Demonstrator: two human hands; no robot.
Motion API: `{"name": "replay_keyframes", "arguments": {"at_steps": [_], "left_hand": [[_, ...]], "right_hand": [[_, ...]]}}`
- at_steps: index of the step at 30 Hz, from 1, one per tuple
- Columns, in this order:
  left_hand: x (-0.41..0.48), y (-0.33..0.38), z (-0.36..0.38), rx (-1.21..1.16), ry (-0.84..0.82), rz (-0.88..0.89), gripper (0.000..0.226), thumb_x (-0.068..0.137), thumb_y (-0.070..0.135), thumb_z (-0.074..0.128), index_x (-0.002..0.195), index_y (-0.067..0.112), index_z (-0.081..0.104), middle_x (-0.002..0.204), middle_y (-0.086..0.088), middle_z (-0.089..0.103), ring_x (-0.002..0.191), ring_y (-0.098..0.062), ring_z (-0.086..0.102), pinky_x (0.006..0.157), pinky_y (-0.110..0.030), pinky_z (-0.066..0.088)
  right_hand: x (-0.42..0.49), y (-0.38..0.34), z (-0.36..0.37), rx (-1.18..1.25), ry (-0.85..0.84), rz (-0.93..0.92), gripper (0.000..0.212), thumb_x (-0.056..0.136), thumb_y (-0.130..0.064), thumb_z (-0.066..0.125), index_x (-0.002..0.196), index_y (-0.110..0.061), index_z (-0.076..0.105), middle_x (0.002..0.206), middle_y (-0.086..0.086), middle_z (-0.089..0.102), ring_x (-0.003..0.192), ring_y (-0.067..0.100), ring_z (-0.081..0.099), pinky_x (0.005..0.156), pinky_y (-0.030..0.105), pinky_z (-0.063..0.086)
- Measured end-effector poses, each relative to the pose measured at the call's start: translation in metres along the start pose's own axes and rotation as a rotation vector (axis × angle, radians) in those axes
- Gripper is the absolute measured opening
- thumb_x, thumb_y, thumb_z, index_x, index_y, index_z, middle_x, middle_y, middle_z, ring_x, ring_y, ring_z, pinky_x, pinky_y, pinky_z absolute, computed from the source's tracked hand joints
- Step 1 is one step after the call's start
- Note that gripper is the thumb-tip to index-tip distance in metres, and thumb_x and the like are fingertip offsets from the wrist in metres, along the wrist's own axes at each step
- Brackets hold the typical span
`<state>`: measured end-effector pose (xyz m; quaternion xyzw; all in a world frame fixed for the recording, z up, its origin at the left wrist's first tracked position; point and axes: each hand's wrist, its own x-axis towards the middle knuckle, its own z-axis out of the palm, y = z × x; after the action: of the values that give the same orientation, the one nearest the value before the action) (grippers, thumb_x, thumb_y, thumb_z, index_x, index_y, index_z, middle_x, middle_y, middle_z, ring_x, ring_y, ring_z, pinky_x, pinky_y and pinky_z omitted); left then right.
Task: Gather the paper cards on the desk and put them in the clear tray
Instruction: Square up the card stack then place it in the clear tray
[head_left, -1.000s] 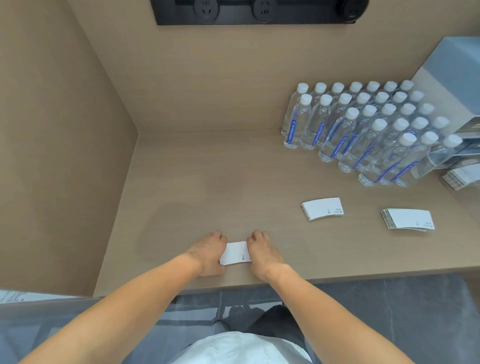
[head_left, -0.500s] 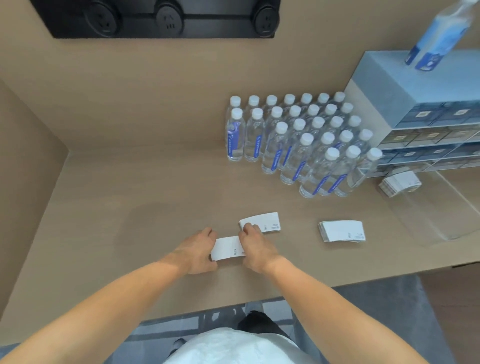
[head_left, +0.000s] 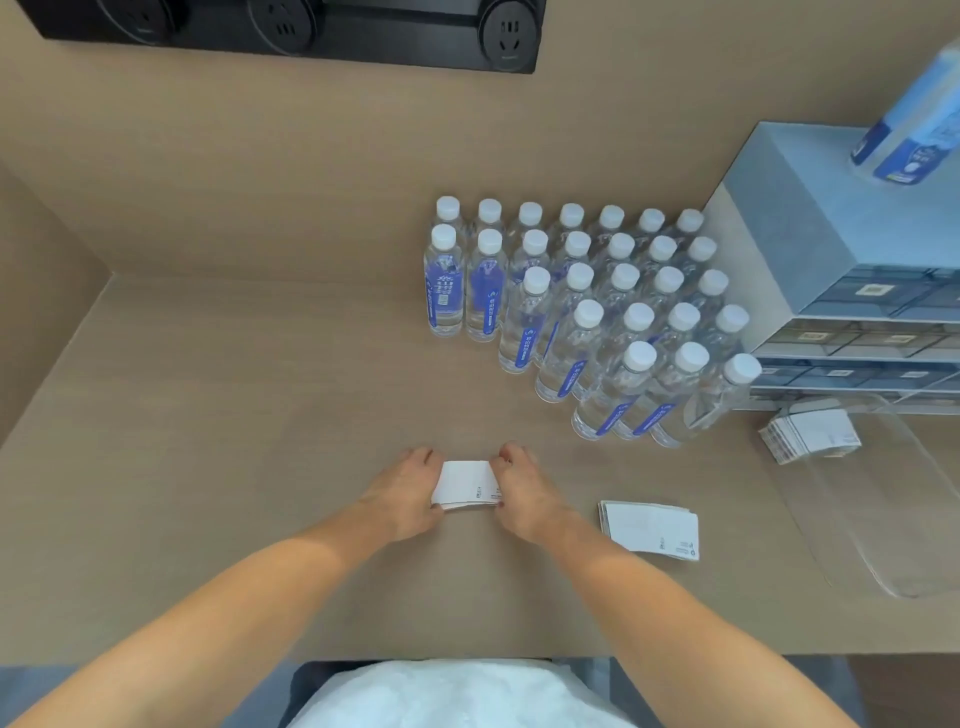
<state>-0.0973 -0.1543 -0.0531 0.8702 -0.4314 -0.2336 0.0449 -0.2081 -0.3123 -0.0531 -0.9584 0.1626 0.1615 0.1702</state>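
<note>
— Both hands are on one small stack: our left hand (head_left: 402, 493) presses its fingers closed against the left end of the card stack (head_left: 464, 484), and our right hand (head_left: 519, 491) pinches the right end, so the stack is squeezed between them on the desk (head_left: 234, 415).

— What is different from half a second ago?

— Back then a second little pile lay just past our right fingertips. Now it is gone from the desk, and the stack between our hands shows more edges along its lower side. We judge the two piles have been merged.

— So what is left loose?

— One pile of cards (head_left: 649, 530) to the right of our right hand, apart from it. Farther right, the clear tray (head_left: 883, 545) already holds a bundle of cards (head_left: 810, 434) at its far end, near the water bottles (head_left: 597, 312).

— And for the task?

— We think two loose groups remain: the one we grip and the one beside us. Squaring the edges first seems wise, since thin cards can fan out when lifted.
</note>
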Motion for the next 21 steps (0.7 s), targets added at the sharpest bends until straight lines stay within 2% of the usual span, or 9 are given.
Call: {"name": "replay_keyframes", "arguments": {"at_steps": [6,12,16,19,21], "left_hand": [[0.008,0.001,0.009,-0.081,-0.018,-0.019,0.045,0.080,0.030,0.065,0.120,0.013,0.052,0.120,-0.005,0.048,0.117,-0.023,0.043,0.098,-0.033,0.045],[0.003,0.003,0.019,-0.100,-0.030,-0.055,0.037,0.084,0.022,0.063,0.119,0.015,0.053,0.117,-0.004,0.048,0.116,-0.022,0.040,0.094,-0.036,0.048],[0.003,0.007,0.022,-0.124,-0.003,-0.110,0.036,0.081,0.016,0.066,0.114,0.012,0.053,0.118,-0.004,0.047,0.117,-0.023,0.040,0.094,-0.036,0.048],[0.002,0.005,0.023,-0.141,-0.002,-0.125,0.052,0.075,0.018,0.075,0.121,0.010,0.051,0.124,-0.006,0.046,0.119,-0.024,0.040,0.096,-0.035,0.046],[-0.001,0.002,0.021,-0.189,-0.004,-0.129,0.070,0.071,0.028,0.081,0.130,0.012,0.047,0.132,-0.005,0.044,0.123,-0.025,0.039,0.100,-0.036,0.044]], "right_hand": [[0.009,0.009,0.001,0.096,-0.066,-0.024,0.043,0.081,-0.001,0.056,0.123,-0.007,0.051,0.131,0.009,0.039,0.117,0.027,0.044,0.101,0.036,0.045],[0.013,0.011,-0.001,0.049,-0.065,-0.050,0.039,0.081,0.004,0.057,0.118,-0.009,0.059,0.124,0.008,0.048,0.115,0.028,0.047,0.096,0.035,0.047],[0.017,0.007,-0.005,0.002,-0.083,-0.066,0.040,0.076,0.003,0.065,0.115,-0.008,0.060,0.120,0.008,0.050,0.113,0.029,0.046,0.089,0.035,0.050],[0.017,0.007,-0.005,0.012,-0.114,-0.060,0.050,0.074,0.000,0.071,0.121,-0.009,0.057,0.124,0.009,0.047,0.116,0.030,0.044,0.092,0.036,0.049],[0.015,0.007,-0.005,0.045,-0.138,-0.044,0.067,0.069,-0.007,0.080,0.130,-0.012,0.053,0.129,0.008,0.045,0.122,0.029,0.040,0.099,0.037,0.046]]}}
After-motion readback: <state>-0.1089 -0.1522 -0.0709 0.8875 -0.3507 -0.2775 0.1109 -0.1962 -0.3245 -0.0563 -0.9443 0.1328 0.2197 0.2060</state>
